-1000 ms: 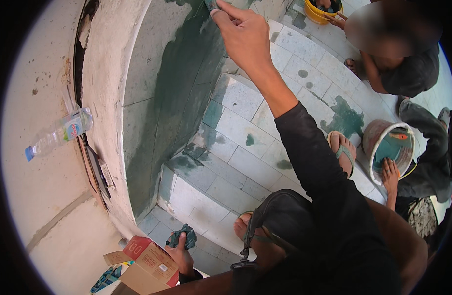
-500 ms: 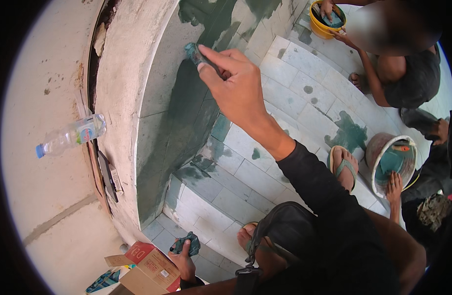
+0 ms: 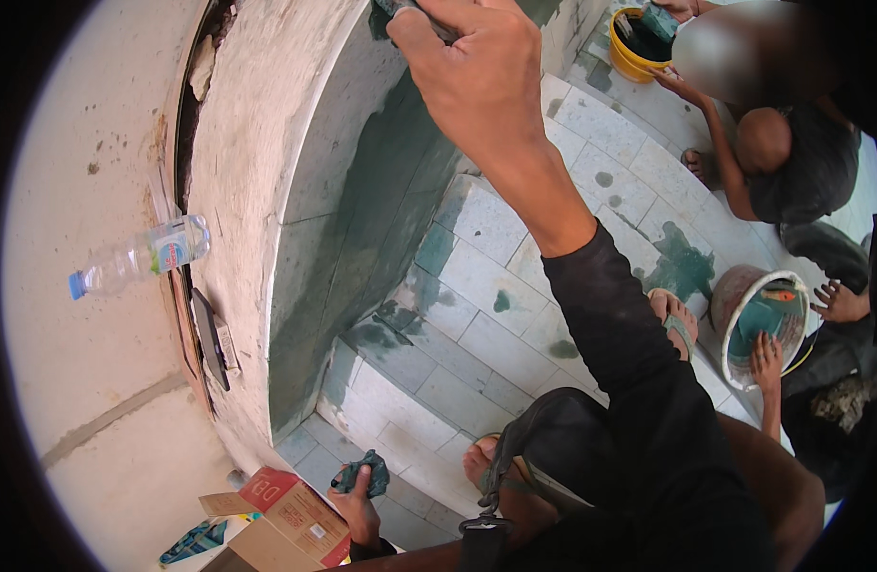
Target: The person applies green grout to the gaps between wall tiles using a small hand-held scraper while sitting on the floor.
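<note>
My right hand (image 3: 477,86) reaches up to the top of the view, closed around a small dark, green-smeared piece (image 3: 395,8). Fingers and the picture's edge hide most of that piece, and its kind is unclear. It is at the tiled wall face (image 3: 362,205), part of which is coated wet dark green. Low in the view, my left hand (image 3: 359,510) grips a crumpled green-stained bundle (image 3: 364,473), cloth or plastic, I cannot tell which. This hand is beside an open cardboard box (image 3: 300,520).
Pale tiled steps (image 3: 496,338) carry green splashes. A plastic bottle (image 3: 138,257) lies on the ledge at left. One co-worker holds a yellow bucket (image 3: 631,62) at the upper right; another person's hand (image 3: 766,360) is in a white-rimmed bucket (image 3: 734,286) of green mix.
My right hand has moved up along the wall with the small piece. My left hand stays put. The co-worker at the yellow bucket has lifted a greenish thing above it.
</note>
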Available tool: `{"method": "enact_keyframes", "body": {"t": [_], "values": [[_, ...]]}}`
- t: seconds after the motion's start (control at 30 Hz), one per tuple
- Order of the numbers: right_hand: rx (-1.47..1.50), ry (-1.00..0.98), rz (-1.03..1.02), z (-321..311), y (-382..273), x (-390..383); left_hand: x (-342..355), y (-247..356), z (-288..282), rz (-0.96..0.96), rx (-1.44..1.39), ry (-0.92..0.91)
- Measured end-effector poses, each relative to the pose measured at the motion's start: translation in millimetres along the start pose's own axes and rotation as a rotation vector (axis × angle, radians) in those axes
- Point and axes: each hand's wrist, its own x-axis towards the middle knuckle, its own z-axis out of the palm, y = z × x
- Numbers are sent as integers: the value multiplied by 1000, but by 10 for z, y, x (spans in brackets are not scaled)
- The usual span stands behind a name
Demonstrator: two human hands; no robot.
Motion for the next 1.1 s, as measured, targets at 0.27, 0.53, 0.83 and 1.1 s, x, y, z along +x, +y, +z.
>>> {"method": "enact_keyframes", "body": {"t": [0.27, 0.53, 0.83, 1.1], "values": [[35, -175, 64, -85, 34, -316, 26, 48, 50, -20, -34, -25], [124, -24, 244, -471, 886, -29, -100, 414, 108, 42, 212, -224], [11, 108, -70, -554, 1721, 586, 67, 260, 220, 11, 135, -99], [-10, 201, -159, -468, 1803, 791, 146, 268, 250, 7, 170, -144]]}}
